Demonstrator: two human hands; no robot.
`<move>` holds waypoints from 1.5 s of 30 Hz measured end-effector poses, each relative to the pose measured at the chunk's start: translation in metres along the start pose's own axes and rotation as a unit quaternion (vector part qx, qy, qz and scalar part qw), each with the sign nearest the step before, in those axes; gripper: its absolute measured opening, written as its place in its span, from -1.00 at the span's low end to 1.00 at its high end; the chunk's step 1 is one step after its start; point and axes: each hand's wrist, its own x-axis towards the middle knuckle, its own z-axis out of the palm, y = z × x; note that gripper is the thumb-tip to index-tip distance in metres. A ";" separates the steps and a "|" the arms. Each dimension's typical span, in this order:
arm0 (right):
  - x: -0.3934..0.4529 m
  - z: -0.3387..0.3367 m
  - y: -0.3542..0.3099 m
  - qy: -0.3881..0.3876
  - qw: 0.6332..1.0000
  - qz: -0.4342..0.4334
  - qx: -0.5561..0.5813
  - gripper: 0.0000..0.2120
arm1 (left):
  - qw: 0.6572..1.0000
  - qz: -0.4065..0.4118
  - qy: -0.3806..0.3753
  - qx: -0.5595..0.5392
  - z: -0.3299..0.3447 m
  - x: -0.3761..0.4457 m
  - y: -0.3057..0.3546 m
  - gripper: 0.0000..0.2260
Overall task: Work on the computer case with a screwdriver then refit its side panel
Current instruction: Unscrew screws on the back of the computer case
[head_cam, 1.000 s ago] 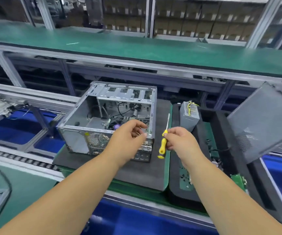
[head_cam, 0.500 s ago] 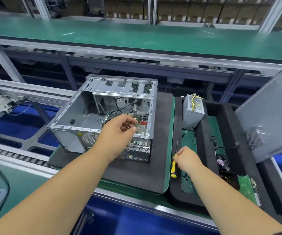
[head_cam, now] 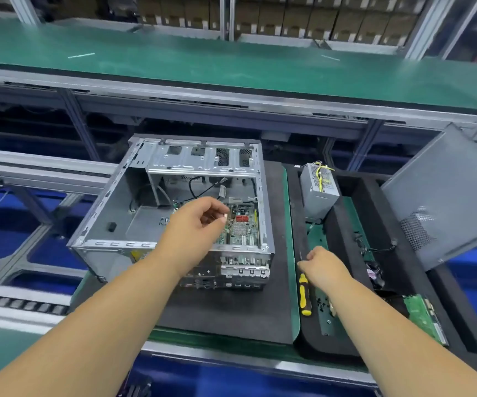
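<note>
Left hand [head_cam: 200, 222] hovers over the open computer case [head_cam: 174, 207]; right hand [head_cam: 324, 267] touches the screwdriver [head_cam: 304, 293].

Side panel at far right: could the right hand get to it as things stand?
Probably yes. The right hand looks open beside the screwdriver, and only low tray items lie between it and the leaning side panel.

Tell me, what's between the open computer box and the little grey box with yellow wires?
Head view: only black foam mat and its green edge lie between the computer case and the power supply.
</note>
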 end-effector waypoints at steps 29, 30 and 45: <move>-0.003 -0.020 -0.157 0.084 0.994 -0.067 0.007 -0.42 | 0.969 -0.105 -0.078 0.212 -0.171 0.098 -0.124 -0.33; 0.000 -0.021 -0.155 0.087 0.994 -0.064 0.011 -0.43 | 0.968 -0.105 -0.081 0.211 -0.169 0.103 -0.124 -0.34; 0.021 -0.026 -0.142 0.074 0.990 -0.051 0.110 -0.45 | 0.954 -0.058 -0.099 0.279 -0.155 0.111 -0.115 -0.18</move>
